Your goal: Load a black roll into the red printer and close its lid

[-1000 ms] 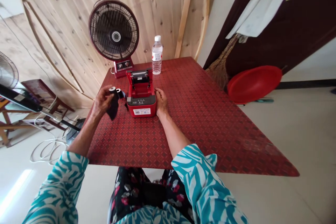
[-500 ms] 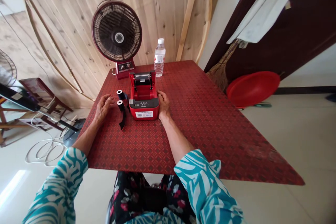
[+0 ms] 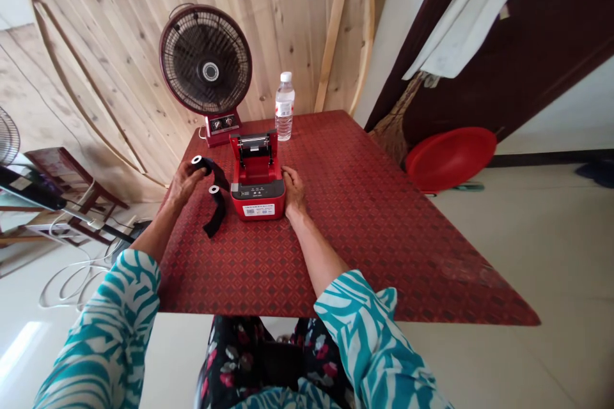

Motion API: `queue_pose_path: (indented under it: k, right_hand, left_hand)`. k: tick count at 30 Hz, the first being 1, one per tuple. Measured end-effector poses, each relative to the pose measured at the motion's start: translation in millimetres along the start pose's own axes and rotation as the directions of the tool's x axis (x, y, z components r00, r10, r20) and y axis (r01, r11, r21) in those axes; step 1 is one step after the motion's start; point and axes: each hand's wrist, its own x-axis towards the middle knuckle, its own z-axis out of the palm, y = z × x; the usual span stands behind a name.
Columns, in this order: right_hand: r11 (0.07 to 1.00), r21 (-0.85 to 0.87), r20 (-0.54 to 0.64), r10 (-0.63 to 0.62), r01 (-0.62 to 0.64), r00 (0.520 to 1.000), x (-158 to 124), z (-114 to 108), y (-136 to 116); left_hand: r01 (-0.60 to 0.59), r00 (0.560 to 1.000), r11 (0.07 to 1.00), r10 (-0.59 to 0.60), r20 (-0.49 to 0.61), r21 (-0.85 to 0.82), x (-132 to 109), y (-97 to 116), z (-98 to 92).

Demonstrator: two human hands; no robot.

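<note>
A red and black printer (image 3: 259, 192) stands on the patterned red table with its lid raised. My right hand (image 3: 293, 192) is closed on the printer's right side. To the left, my left hand (image 3: 186, 181) pinches one black ribbon roll (image 3: 200, 163) with a white core; a loose strip runs from it toward the printer. A second black roll (image 3: 215, 197) stands between my left hand and the printer, its ribbon end lying on the table toward me.
Behind the printer are a dark red fan (image 3: 211, 70) and a water bottle (image 3: 284, 107). The table (image 3: 364, 230) reaches far to the right. A red basin (image 3: 451, 160) and a broom (image 3: 396, 124) are beyond its right edge.
My left hand has closed on one black roll and moved it left, stretching its ribbon. My right hand stays on the printer. The whole view has shifted slightly.
</note>
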Motion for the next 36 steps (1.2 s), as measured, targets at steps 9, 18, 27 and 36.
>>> queue_pose_path:
  k: [9, 18, 27, 36]
  right_hand:
    - [1.0, 0.028, -0.007, -0.007, 0.007, 1.0, 2, 3, 2]
    - [1.0, 0.002, 0.009, -0.028, 0.028, 1.0, 2, 4, 2]
    - [0.999, -0.002, 0.03, -0.047, 0.047, 0.998, 1, 4, 2]
    - [0.999, -0.021, 0.024, -0.042, 0.043, 0.999, 2, 3, -2]
  left_hand:
    - [-0.319, 0.852, 0.946, 0.257, 0.457, 0.064, -25, 90, 39.2]
    - [-0.533, 0.735, 0.581, -0.041, 0.676, 0.615, 14, 85, 105.8]
    - [-0.605, 0.59, 0.614, -0.081, 0.803, 0.507, 35, 70, 118.5]
    - [-0.543, 0.837, 0.735, 0.513, 0.189, 0.406, -13, 70, 82.3]
